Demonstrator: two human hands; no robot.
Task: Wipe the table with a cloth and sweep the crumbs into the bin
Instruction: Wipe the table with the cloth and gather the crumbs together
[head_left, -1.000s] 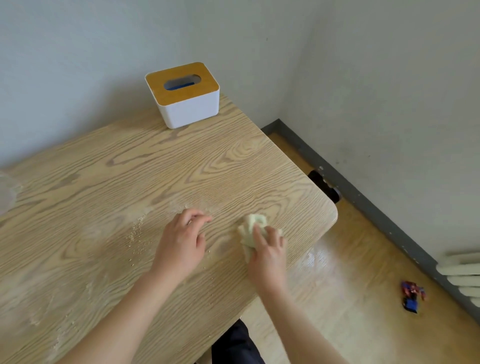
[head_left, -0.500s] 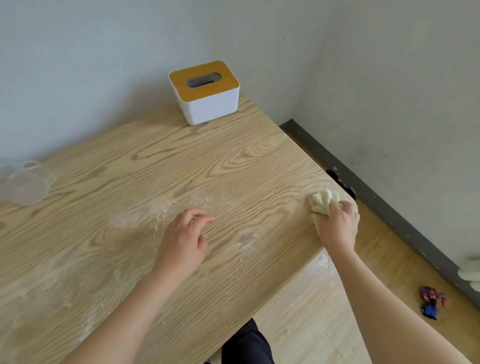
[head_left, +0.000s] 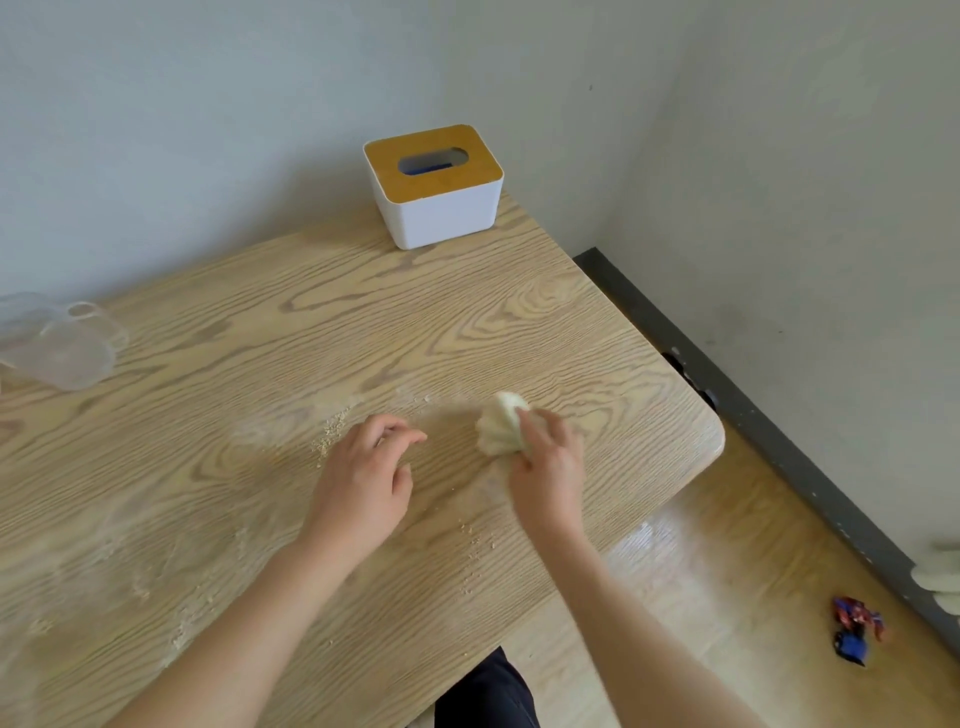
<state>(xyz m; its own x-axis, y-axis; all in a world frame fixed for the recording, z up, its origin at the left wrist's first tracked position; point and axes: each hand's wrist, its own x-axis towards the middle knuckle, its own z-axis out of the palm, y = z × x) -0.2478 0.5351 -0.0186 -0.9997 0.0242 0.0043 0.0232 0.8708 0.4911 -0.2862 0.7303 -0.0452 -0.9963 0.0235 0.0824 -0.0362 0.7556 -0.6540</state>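
Note:
A pale yellow cloth (head_left: 500, 425) lies bunched on the wooden table (head_left: 467, 322), and my right hand (head_left: 548, 465) grips it from the near side. My left hand (head_left: 363, 483) rests on the table just left of it, fingers loosely curled, holding nothing. Crumbs (head_left: 332, 428) lie scattered beyond my left hand, with more crumbs (head_left: 475, 551) between my forearms and pale dusty smears toward the table's near left. No bin shows in this view.
A white tissue box (head_left: 434, 184) with a wooden lid stands at the table's far edge by the wall. A clear plastic container (head_left: 54, 345) sits at the far left. The table's rounded right corner (head_left: 711, 431) overhangs wooden floor, where a small red-and-blue toy (head_left: 854, 629) lies.
My right hand swept the cloth out to the table's right edge, then back left to beside my left hand. My left hand has stayed in place.

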